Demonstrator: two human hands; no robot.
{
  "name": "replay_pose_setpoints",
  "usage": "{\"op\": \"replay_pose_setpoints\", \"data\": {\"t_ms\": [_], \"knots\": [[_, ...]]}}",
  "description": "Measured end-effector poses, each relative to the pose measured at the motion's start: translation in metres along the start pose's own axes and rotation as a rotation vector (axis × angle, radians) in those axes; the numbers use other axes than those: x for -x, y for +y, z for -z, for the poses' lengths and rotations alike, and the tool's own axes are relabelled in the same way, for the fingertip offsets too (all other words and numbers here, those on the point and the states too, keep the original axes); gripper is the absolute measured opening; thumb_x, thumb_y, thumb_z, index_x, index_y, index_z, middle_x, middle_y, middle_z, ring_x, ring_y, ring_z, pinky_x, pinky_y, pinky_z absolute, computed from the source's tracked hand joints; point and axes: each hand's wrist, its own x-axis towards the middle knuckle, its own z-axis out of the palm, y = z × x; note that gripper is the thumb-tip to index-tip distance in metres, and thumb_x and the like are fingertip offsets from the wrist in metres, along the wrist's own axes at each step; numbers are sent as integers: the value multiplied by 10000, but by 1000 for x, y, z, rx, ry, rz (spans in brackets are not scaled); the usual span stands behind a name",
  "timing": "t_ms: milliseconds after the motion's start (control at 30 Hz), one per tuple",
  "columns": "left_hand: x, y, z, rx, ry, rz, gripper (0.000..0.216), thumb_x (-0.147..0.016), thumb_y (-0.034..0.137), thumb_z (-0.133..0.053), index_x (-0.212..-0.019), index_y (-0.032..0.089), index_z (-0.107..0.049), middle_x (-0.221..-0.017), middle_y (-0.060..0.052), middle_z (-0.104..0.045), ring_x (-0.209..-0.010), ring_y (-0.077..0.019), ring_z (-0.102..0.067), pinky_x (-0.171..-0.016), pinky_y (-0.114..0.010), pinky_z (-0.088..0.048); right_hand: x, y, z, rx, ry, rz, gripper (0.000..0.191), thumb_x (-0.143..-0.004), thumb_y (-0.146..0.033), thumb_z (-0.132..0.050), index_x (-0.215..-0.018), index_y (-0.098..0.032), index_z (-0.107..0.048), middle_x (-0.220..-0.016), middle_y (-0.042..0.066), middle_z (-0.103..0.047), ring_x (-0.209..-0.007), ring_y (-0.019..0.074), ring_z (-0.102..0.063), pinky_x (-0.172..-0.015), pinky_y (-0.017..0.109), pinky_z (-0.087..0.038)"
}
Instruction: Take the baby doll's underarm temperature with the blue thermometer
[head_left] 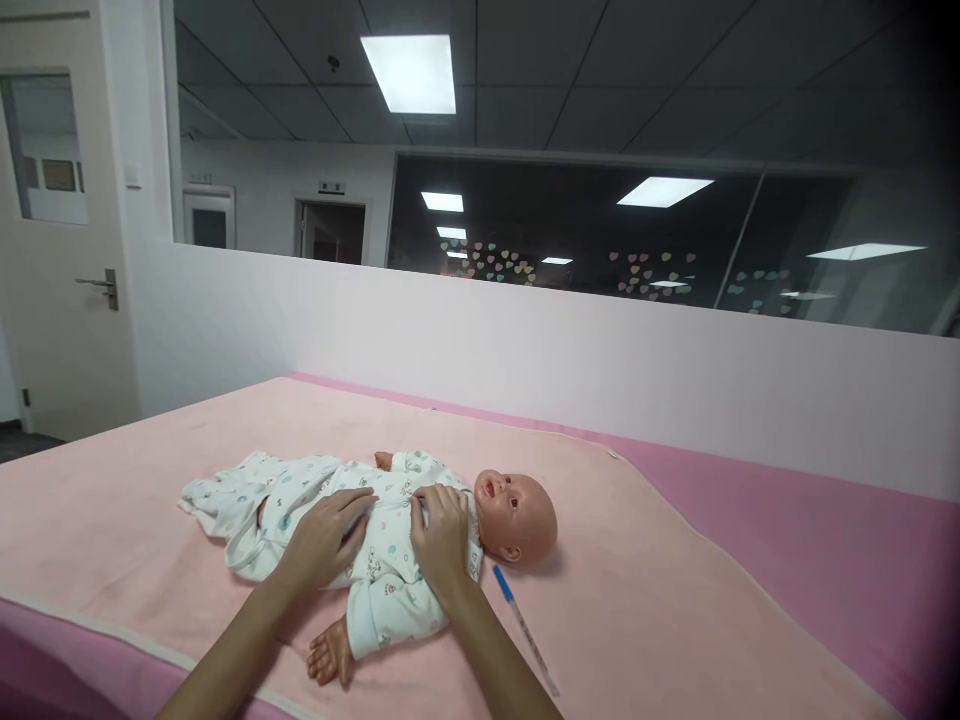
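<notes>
A baby doll (517, 512) lies on its back on a light pink blanket (637, 600), head to the right, dressed in a white patterned romper (390, 590). My left hand (326, 535) rests flat on the doll's belly with the fingers stretched out. My right hand (439, 535) is on the doll's chest near the collar, fingers curled and pinching the romper's fabric. One bare doll hand (330, 655) sticks out of a sleeve toward me.
A thin blue-capped pen or thermometer (525, 625) lies on the blanket just right of my right forearm. The blanket covers a darker pink bed (825, 540). A white partition wall (525, 350) stands behind, with a door (52, 250) at left.
</notes>
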Motion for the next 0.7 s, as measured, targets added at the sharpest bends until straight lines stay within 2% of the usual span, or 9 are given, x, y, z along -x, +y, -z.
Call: {"op": "replay_pose_setpoints", "data": {"t_ms": [300, 500, 700], "knots": [[0, -1, -4, -7, 69, 0, 290, -851, 199, -385, -1050, 204, -597, -1067, -62, -640, -963, -202, -588, -823, -331, -483, -1, 0, 0, 10, 7, 2, 133, -826, -147, -436, -744, -183, -534, -710, 0, -563, -709, 140, -469, -725, 280, -277], [-1, -3, -5, 7, 57, -23, 257, -845, 186, -403, -963, 214, -629, -1003, -43, -661, -945, -194, -590, -807, -326, -486, 0, 1, -1, -11, -9, -14, 116, -809, -136, -457, -739, -178, -538, -719, -4, -574, -710, 138, -459, -727, 274, -269], [-4, 0, -4, 27, 54, -11, 190, -844, 195, -403, -887, 206, -587, -950, -47, -636, -908, -191, -569, -778, -327, -458, 0, 0, 1, -15, -26, -20, 127, -821, -135, -444, -745, -177, -538, -727, -2, -570, -716, 140, -452, -729, 273, -270]]}}
